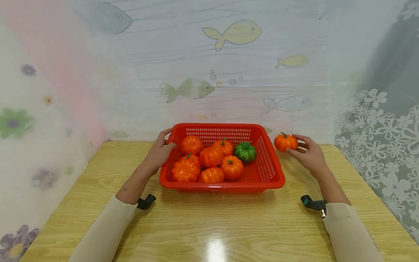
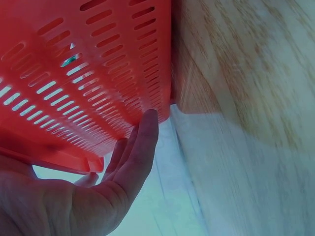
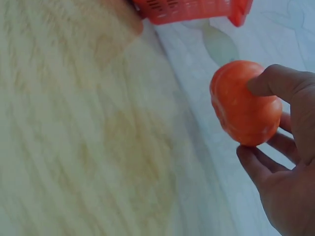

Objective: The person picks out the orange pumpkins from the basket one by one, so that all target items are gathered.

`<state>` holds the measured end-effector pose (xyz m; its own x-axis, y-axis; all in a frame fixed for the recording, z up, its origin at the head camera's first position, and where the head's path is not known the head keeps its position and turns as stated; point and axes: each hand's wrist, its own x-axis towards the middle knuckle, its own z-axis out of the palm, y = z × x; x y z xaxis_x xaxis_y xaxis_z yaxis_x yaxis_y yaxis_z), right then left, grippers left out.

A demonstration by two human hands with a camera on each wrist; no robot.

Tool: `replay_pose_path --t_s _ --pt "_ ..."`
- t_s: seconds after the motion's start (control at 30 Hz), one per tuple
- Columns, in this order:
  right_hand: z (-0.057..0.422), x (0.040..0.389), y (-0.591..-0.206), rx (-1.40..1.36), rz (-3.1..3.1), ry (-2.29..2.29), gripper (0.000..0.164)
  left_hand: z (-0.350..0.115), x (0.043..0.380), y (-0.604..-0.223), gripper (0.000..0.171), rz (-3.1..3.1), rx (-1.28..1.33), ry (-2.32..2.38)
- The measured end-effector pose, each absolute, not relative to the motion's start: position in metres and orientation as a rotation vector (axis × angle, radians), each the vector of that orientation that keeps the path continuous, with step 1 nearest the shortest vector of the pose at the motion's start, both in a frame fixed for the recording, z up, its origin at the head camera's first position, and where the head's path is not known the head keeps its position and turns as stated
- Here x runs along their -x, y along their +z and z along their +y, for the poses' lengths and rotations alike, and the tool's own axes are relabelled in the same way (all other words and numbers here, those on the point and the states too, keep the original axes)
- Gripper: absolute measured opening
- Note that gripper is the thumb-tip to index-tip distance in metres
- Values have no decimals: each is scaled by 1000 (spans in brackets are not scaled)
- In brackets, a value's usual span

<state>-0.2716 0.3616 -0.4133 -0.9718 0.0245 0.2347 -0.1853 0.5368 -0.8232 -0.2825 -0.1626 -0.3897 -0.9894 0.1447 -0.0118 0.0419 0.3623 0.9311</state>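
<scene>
Pinching an orange pumpkin (image 1: 286,142) just outside the basket (image 1: 222,185), between its 2 and 3 o'clock, the right hand (image 1: 309,154) faces the left hand (image 1: 158,155), clasping the rim at 9. A light fingertip hold could let the glossy skin slip. Left-wrist view alone shows fingers (image 2: 143,142) along the outer wall; head view alone, the pumpkin's stem (image 1: 283,135).

The red slotted plastic basket (image 1: 222,186) stands on the wood-grain table (image 1: 248,222), before the fish-patterned wall (image 1: 242,102); in it, a round green pumpkin (image 1: 245,153) lies right of ribbed orange pumpkins (image 1: 211,157); right of it, the right hand (image 1: 309,154) holds another orange pumpkin (image 1: 285,142).
</scene>
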Motion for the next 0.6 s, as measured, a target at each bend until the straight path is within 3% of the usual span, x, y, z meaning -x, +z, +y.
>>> replay_pose_path --t_s 0.6 --pt "377 280 -440 -138 -2658 1517 77 -164 285 -393 69 2497 -193 1733"
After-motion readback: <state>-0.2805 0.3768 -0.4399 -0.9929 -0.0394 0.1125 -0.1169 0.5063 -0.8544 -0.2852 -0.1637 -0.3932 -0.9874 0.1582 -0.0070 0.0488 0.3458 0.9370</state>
